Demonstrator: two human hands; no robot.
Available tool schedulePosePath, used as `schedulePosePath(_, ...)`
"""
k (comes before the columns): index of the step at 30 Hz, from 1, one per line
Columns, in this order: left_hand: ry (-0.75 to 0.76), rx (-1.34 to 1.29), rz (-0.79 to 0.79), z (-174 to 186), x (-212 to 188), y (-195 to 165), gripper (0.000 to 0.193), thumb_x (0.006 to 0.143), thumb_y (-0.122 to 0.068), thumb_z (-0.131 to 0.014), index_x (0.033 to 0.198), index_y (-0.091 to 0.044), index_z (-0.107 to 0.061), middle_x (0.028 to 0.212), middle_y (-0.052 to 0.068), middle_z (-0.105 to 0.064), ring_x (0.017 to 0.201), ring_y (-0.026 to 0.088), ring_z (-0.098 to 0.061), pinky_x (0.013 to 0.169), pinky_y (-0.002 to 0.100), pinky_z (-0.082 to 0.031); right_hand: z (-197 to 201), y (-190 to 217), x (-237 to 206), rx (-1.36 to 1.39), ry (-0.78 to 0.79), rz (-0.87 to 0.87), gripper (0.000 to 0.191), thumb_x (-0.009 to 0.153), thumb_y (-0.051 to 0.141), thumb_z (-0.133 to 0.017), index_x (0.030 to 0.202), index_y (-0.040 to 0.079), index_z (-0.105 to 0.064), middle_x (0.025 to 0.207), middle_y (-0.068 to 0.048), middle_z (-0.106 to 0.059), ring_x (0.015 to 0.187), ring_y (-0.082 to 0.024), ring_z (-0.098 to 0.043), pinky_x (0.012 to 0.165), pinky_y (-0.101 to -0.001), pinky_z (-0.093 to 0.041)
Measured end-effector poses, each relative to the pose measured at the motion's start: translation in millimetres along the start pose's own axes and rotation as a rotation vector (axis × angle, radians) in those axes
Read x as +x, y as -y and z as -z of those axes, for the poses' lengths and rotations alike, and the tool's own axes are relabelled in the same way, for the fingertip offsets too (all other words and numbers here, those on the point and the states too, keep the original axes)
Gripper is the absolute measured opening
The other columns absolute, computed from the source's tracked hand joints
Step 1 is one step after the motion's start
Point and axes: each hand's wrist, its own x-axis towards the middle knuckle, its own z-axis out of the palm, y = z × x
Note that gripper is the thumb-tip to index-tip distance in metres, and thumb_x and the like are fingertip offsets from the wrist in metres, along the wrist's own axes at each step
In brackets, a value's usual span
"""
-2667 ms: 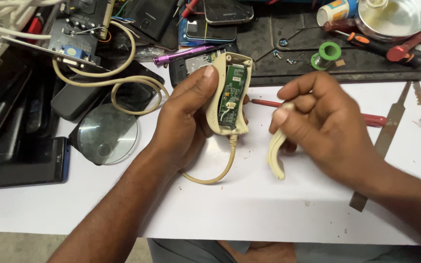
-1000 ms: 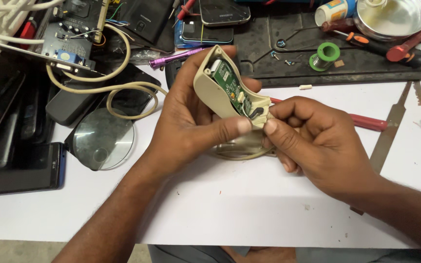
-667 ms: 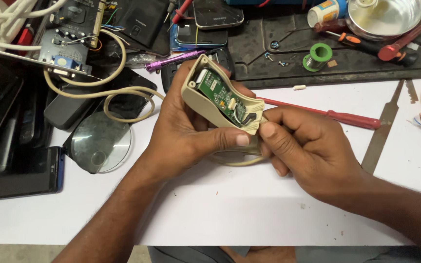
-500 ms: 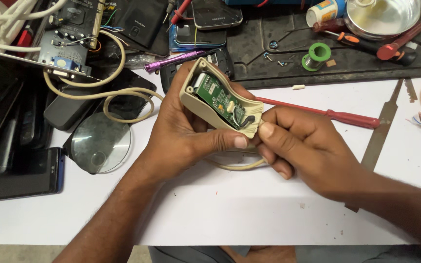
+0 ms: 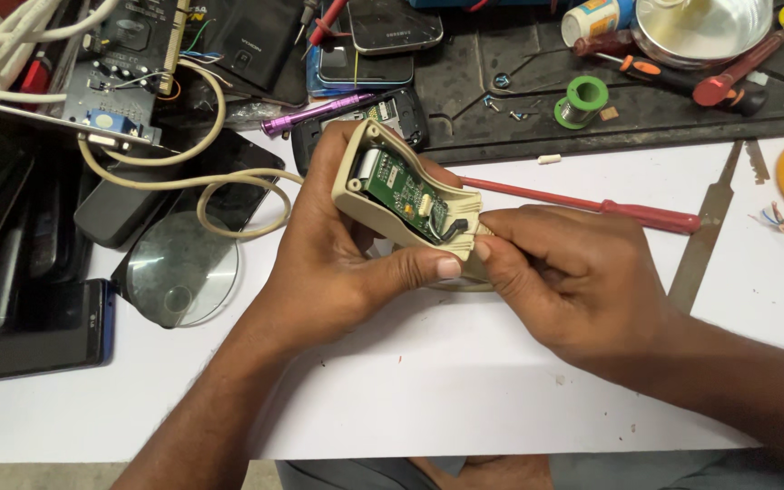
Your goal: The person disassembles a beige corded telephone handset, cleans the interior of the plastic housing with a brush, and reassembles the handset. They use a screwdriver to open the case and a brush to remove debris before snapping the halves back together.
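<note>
left hand (image 5: 338, 263) wrapped around an opened beige casing (image 5: 406, 200), held above the white table (image 5: 392, 399) at scene centre, green circuit board (image 5: 401, 189) exposed facing up, thumb clamped across its near edge. right hand (image 5: 573, 281) curled, fingertips pinching the casing's near-right end where the beige cable (image 5: 183, 181) comes in. red screwdriver (image 5: 592, 207) lies just behind the hands, round lens (image 5: 183, 268) to the left, green solder spool (image 5: 583, 98) far right.

**Open paper below, clutter above and left**

The white sheet (image 5: 465, 399) lies bare across the lower middle and right of the frame. Phones (image 5: 38, 327), a round lens (image 5: 183, 268) and looped cable (image 5: 229, 181) crowd the left; a red screwdriver (image 5: 592, 207) and metal file (image 5: 710, 236) cross the upper right.
</note>
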Motion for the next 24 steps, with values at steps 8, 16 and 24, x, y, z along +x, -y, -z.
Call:
schedulePosePath(8, 0.069, -0.179, -0.012, 3, 3, -3, 0.067, 0.085, -0.005, -0.09, 0.132, -0.009, -0.043, 0.126, 0.012, -0.069, 0.122, 0.019, -0.068, 0.111, 0.037, -0.06, 5, -7, -6, 0.36, 0.211, -0.202, 0.035, 0.109, 0.029, -0.047, 0.093, 0.004, -0.066, 0.071, 0.003, -0.057, 0.064, -0.006, -0.048, 0.056, -0.0225, -0.042)
schedulePosePath(16, 0.053, -0.174, 0.028, 6, 7, 1, 0.063, 0.082, -0.003, -0.09, 0.127, -0.008, -0.046, 0.125, 0.013, -0.071, 0.12, 0.02, -0.07, 0.113, 0.04, -0.06, 7, -21, 2, 0.641, 0.273, -0.319, 0.04, 0.109, 0.032, -0.044, 0.094, 0.001, -0.064, 0.069, 0.003, -0.051, 0.06, -0.005, -0.039, 0.052, -0.0227, -0.034)
schedulePosePath(24, -0.019, -0.077, 0.103, 3, 11, 2, 0.068, 0.078, -0.007, -0.089, 0.131, -0.011, -0.046, 0.124, 0.011, -0.074, 0.122, 0.022, -0.072, 0.111, 0.041, -0.061, 5, -22, -1, 0.419, 0.18, -0.134, 0.033, 0.108, 0.025, -0.048, 0.103, 0.0, -0.069, 0.073, 0.002, -0.057, 0.067, -0.005, -0.047, 0.058, -0.0218, -0.043)
